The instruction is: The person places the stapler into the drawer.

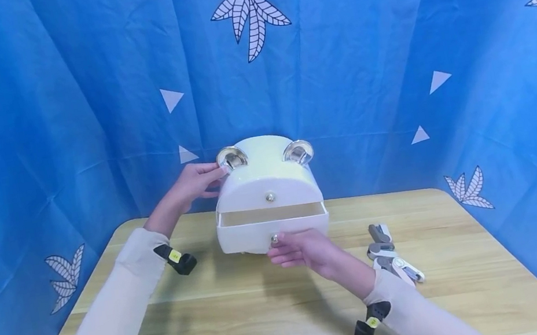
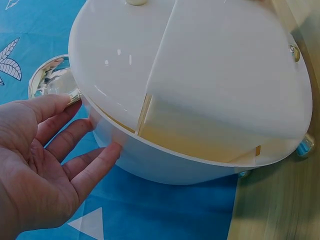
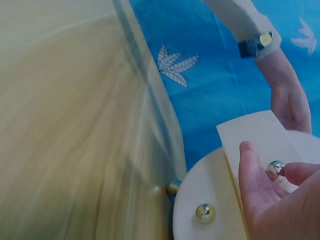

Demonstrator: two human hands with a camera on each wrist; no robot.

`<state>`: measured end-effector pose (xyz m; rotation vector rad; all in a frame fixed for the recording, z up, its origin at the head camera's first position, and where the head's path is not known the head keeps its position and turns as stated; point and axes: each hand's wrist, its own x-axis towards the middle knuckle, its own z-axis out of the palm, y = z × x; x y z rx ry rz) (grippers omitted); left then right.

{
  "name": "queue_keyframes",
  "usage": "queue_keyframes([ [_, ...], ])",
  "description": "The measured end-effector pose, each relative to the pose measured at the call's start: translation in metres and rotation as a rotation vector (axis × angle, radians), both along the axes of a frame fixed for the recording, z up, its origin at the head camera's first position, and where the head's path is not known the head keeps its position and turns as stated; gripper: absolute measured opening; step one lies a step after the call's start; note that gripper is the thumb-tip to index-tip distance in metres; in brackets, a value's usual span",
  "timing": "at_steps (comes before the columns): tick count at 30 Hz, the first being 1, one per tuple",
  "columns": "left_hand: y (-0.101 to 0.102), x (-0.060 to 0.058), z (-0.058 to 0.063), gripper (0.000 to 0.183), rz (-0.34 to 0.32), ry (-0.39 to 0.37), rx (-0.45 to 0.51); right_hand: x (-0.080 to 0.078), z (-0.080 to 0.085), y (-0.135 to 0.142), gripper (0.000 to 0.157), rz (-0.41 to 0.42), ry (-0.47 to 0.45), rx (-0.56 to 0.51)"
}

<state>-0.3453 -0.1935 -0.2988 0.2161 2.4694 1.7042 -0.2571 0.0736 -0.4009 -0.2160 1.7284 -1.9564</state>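
A white rounded drawer box (image 1: 267,162) with two gold ear-shaped discs stands on the table. Its middle drawer (image 1: 247,234) juts out, leaving a gap under the top drawer front. My right hand (image 1: 305,249) pinches this drawer's gold knob (image 3: 276,170) between thumb and fingers. Below it, the bottom drawer's knob (image 3: 205,213) shows in the right wrist view. On the box's left side, my left hand (image 2: 50,155) pinches the edge of the left gold ear (image 2: 50,80) with thumb and forefinger. Its other fingertips rest against the white side wall.
Several small grey-and-white hinged items (image 1: 393,256) lie in a row on the wooden table (image 1: 231,331), right of the box and near my right forearm. A blue patterned curtain (image 1: 341,91) hangs close behind the box and along both sides.
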Motion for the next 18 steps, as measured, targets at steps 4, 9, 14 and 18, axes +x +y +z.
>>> queue_keyframes([
  [4,0.000,-0.002,-0.001,0.046,0.001,0.002,-0.010,0.012,0.001,0.002,0.039,-0.007,0.027,0.042],
  [9,0.000,-0.003,-0.001,0.048,-0.001,0.000,-0.027,0.026,0.002,0.001,0.039,-0.017,0.066,0.087],
  [14,-0.001,-0.003,-0.001,0.051,0.013,-0.009,-0.037,0.037,0.003,-0.001,0.038,-0.024,0.117,0.126],
  [18,0.000,-0.003,-0.001,0.051,0.018,-0.009,-0.040,0.046,0.005,-0.002,0.038,-0.028,0.134,0.134],
])
